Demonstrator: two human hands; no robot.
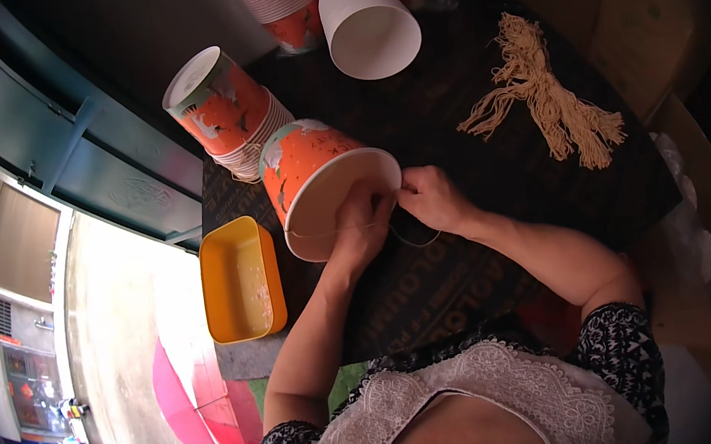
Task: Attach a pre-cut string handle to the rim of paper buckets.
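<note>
Dark table [573, 219], and on it an orange paper bucket [311, 163] at the grip, mouth toward the person.
A yellow tub [241, 283] sits left of the grip; a bundle of tan cords [542, 96] lies well to its right. The right hand [432, 197] pinches the bucket's rim; the left hand [363, 223] reaches inside, its hold impossible to tell. A thin string [419, 244] loops just below.

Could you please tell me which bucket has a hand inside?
The orange bucket whose mouth faces the person: the left hand is in its mouth. The white bucket and the stacked ones have none.
</note>
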